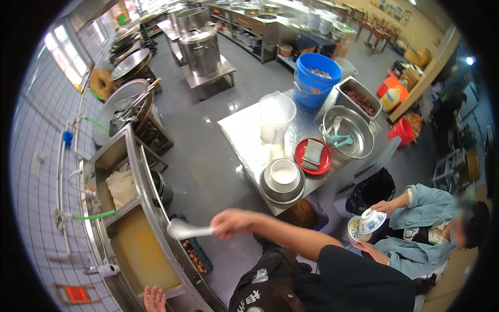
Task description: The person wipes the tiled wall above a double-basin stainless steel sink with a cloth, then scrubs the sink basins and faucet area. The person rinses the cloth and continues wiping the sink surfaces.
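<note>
My right hand (230, 224) grips the handle of a white ladle (185, 229). Its blurred bowl hangs near the front edge of the steel sink (158, 230). At the bottom edge my left hand (154, 299) shows only in part, palm turned up and holding nothing, beside the sink's near corner. Cloudy yellowish water (142, 249) stands in the near basin. A pale cloth bundle (121, 187) lies in the far basin.
Beyond my right arm is a steel table (239, 124) with a blue bucket (316, 84), clear plastic container (275, 121), red plate (326, 162) and steel pot (362, 136). A co-worker (421, 234) handles patterned bowls at right. Beside the sink sits a crate of eggs (195, 259).
</note>
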`<state>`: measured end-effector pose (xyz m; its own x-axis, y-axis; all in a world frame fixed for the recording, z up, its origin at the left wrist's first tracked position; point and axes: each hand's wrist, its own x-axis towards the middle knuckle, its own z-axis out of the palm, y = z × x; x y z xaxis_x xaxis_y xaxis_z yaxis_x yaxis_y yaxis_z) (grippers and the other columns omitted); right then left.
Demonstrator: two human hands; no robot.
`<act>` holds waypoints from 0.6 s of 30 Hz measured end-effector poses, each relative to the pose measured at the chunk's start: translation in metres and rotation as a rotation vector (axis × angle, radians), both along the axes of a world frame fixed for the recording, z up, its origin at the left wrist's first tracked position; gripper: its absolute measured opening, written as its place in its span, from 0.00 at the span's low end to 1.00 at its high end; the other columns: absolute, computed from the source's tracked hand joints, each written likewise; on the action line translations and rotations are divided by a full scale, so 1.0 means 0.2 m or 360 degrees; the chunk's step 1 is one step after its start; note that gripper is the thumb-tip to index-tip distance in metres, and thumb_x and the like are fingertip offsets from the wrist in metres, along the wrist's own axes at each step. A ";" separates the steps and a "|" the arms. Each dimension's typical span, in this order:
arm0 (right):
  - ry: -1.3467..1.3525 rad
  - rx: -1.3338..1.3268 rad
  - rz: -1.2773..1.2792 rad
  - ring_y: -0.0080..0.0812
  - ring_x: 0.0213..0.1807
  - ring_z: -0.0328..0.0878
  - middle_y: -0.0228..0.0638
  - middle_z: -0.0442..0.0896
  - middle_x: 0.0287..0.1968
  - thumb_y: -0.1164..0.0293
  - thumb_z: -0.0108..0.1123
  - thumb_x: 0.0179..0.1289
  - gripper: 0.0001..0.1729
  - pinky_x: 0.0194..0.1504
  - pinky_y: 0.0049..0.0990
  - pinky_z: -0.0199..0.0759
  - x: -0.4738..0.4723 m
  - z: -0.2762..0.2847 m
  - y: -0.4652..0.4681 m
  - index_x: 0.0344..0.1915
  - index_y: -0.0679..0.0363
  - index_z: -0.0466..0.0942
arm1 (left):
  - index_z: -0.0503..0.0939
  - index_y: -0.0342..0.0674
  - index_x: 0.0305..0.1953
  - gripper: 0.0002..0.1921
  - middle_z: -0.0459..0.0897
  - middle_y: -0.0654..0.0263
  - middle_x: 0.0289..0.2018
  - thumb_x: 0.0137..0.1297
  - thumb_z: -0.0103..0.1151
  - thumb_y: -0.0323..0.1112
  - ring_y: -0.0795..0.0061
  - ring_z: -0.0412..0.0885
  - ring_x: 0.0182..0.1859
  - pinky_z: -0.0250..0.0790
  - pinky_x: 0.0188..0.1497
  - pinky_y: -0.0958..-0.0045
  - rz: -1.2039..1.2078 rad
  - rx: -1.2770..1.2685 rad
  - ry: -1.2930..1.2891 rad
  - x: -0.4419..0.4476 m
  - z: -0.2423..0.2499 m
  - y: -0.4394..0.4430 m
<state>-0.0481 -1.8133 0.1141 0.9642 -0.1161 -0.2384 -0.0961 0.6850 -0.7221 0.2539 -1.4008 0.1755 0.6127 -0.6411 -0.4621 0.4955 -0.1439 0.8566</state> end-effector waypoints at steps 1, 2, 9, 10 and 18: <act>0.0114 -0.0112 -0.0341 0.18 0.27 0.73 0.26 0.77 0.29 0.68 0.67 0.65 0.09 0.28 0.20 0.67 -0.22 0.00 -0.19 0.39 0.60 0.80 | 0.62 0.38 0.70 0.29 0.74 0.50 0.63 0.75 0.54 0.43 0.52 0.70 0.67 0.59 0.71 0.49 -0.0008 0.0032 -0.0028 -0.01 0.02 -0.09; 0.0183 -0.0147 -0.0645 0.19 0.27 0.73 0.26 0.78 0.28 0.70 0.67 0.65 0.07 0.28 0.20 0.68 -0.43 0.00 -0.35 0.39 0.60 0.79 | 0.62 0.37 0.70 0.28 0.73 0.50 0.64 0.76 0.53 0.43 0.52 0.71 0.66 0.58 0.72 0.49 -0.0015 0.0057 -0.0055 -0.01 0.03 -0.17; 0.0653 -0.0276 -0.2691 0.16 0.18 0.70 0.30 0.82 0.27 0.71 0.61 0.67 0.05 0.17 0.15 0.63 -1.80 -0.12 -1.22 0.38 0.60 0.79 | 0.62 0.37 0.70 0.30 0.74 0.52 0.62 0.75 0.54 0.46 0.53 0.71 0.66 0.60 0.70 0.49 -0.0144 0.0209 -0.0128 -0.02 0.05 -0.60; 0.0882 -0.0319 -0.2766 0.16 0.18 0.71 0.31 0.82 0.26 0.69 0.60 0.66 0.06 0.16 0.17 0.63 -1.96 -0.16 -1.31 0.38 0.61 0.79 | 0.62 0.38 0.70 0.30 0.74 0.53 0.62 0.75 0.54 0.47 0.54 0.71 0.66 0.60 0.70 0.49 -0.0149 0.0246 -0.0147 -0.02 0.05 -0.65; 0.1667 0.0122 -0.2667 0.31 0.31 0.82 0.41 0.87 0.36 0.74 0.51 0.64 0.12 0.30 0.35 0.77 -2.47 -0.55 -1.65 0.45 0.68 0.77 | 0.61 0.38 0.71 0.31 0.72 0.53 0.65 0.76 0.52 0.49 0.54 0.66 0.69 0.57 0.72 0.48 -0.0163 0.0431 -0.0168 -0.03 0.04 -0.78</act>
<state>-0.5429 -2.1424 0.0034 -0.5784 -0.5642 -0.5892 0.2723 0.5473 -0.7914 0.2479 -1.5569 0.1826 0.6048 -0.5642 -0.5621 0.3770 -0.4189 0.8261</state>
